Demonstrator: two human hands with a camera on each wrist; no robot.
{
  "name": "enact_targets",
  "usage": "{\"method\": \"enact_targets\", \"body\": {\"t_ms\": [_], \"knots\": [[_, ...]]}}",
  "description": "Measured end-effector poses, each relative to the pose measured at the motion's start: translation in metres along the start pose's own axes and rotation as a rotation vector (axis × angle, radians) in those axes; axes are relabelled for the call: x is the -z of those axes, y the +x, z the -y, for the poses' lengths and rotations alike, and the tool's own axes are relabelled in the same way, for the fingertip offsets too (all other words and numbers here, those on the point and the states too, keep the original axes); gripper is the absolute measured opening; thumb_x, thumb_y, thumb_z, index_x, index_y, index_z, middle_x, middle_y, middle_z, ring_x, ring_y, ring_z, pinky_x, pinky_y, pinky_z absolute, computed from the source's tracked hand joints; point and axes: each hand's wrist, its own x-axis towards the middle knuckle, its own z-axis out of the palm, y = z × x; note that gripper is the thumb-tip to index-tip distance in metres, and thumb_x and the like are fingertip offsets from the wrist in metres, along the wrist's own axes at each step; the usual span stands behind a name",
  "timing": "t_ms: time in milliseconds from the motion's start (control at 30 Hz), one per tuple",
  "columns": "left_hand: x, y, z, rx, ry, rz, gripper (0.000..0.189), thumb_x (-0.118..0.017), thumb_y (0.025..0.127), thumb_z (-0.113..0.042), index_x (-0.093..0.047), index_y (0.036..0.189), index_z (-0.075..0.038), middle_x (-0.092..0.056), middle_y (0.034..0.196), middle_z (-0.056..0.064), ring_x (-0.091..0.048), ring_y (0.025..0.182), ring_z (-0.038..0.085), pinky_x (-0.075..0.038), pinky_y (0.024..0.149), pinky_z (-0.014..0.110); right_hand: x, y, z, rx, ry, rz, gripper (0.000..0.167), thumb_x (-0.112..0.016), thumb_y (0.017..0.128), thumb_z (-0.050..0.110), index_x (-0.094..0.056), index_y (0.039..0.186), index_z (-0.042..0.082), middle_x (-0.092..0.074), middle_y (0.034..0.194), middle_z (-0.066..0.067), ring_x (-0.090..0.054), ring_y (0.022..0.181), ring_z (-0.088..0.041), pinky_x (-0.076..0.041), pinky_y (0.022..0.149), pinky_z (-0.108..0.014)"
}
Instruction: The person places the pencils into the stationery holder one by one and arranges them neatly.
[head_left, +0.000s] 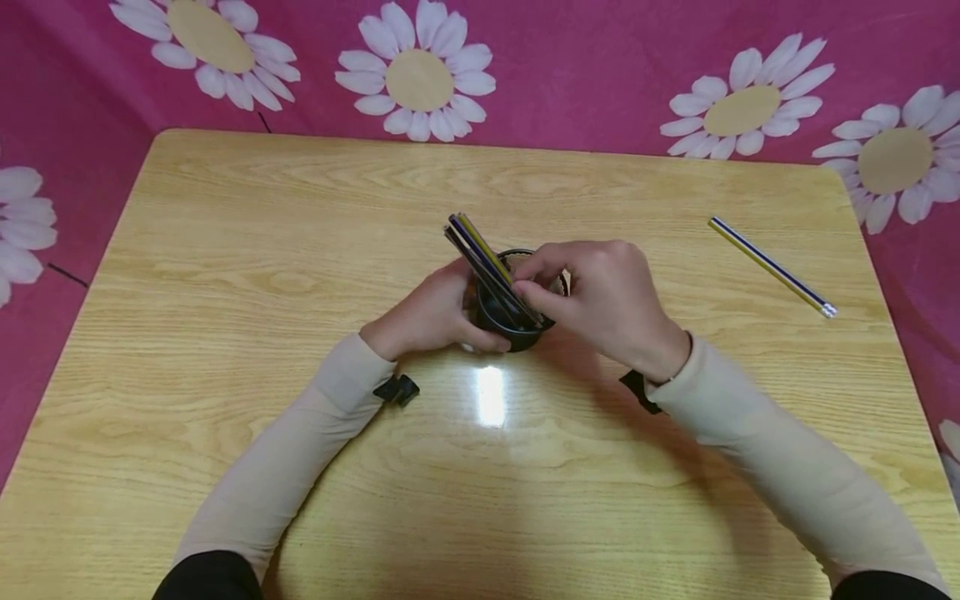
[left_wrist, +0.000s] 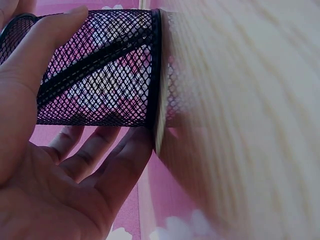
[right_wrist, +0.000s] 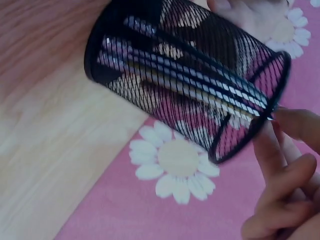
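Observation:
A black mesh pencil cup (head_left: pixel 512 333) stands on the table near its middle. My left hand (head_left: pixel 431 312) grips it from the left; in the left wrist view, thumb and fingers lie on opposite sides of the mesh wall (left_wrist: pixel 100 75). Several pencils (head_left: pixel 476 250) slant in the cup, their upper ends leaning out to the far left. At the rim, my right hand (head_left: pixel 600 292) pinches a pencil between thumb and fingers; which one exactly is hard to tell. Through the mesh in the right wrist view, pencils (right_wrist: pixel 190 85) run lengthwise inside, by my right fingertips (right_wrist: pixel 267 145).
A striped blue, white and yellow pencil (head_left: pixel 772 265) lies on the right side of the wooden table (head_left: pixel 262 250). Behind the table's far edge hangs a pink cloth (head_left: pixel 570 75) with large white daisies. Light glares on the tabletop in front of the cup.

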Motion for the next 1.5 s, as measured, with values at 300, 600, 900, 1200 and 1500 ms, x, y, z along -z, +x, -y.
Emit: {"method": "enact_targets", "body": {"t_ms": [300, 600, 900, 1200, 1500], "knots": [[0.001, -0.006, -0.020, 0.001, -0.007, -0.006, 0.093, -0.104, 0.073, -0.019, -0.055, 0.151, -0.007, -0.069, 0.135, 0.003, -0.066, 0.122, 0.017, -0.045, 0.113, 0.035, 0.030, -0.009, -0.012, 0.006, -0.042, -0.124, 0.005, -0.089, 0.093, 0.011, -0.085, 0.095, 0.014, -0.078, 0.085, 0.005, -0.045, 0.053, -0.008, -0.033, 0.052, -0.022], [0.000, -0.007, -0.027, 0.017, 0.006, -0.009, 0.087, -0.103, 0.074, -0.013, -0.057, 0.147, -0.006, -0.070, 0.131, 0.003, -0.069, 0.115, 0.017, -0.048, 0.111, 0.036, 0.049, -0.026, -0.033, -0.049, -0.080, -0.185, 0.003, -0.087, 0.095, 0.015, -0.087, 0.098, 0.014, -0.079, 0.088, 0.007, -0.045, 0.051, -0.004, -0.032, 0.051, -0.018], [-0.002, -0.008, -0.027, 0.024, -0.011, -0.015, 0.084, -0.103, 0.073, -0.011, -0.058, 0.144, -0.003, -0.072, 0.126, 0.003, -0.071, 0.111, 0.017, -0.050, 0.108, 0.035, 0.058, -0.045, -0.057, -0.148, -0.127, -0.204, 0.007, -0.086, 0.095, 0.015, -0.086, 0.101, 0.010, -0.079, 0.084, 0.001, -0.043, 0.054, 0.002, -0.030, 0.052, -0.017], [-0.003, -0.008, -0.027, 0.020, -0.032, -0.021, 0.087, -0.103, 0.073, -0.008, -0.056, 0.146, -0.002, -0.073, 0.127, 0.005, -0.071, 0.112, 0.017, -0.050, 0.108, 0.035, 0.067, -0.059, -0.080, -0.230, -0.197, -0.188, 0.012, -0.086, 0.094, 0.016, -0.085, 0.103, 0.008, -0.078, 0.083, -0.004, -0.042, 0.057, 0.006, -0.029, 0.055, -0.016], [-0.003, -0.008, -0.028, 0.021, -0.039, -0.017, 0.087, -0.102, 0.074, -0.007, -0.055, 0.147, -0.001, -0.074, 0.126, 0.004, -0.071, 0.113, 0.017, -0.048, 0.110, 0.034, 0.072, -0.074, -0.097, -0.261, -0.263, -0.152, 0.012, -0.083, 0.095, 0.017, -0.084, 0.103, 0.008, -0.078, 0.082, -0.006, -0.040, 0.058, 0.012, -0.029, 0.057, -0.018]]}}
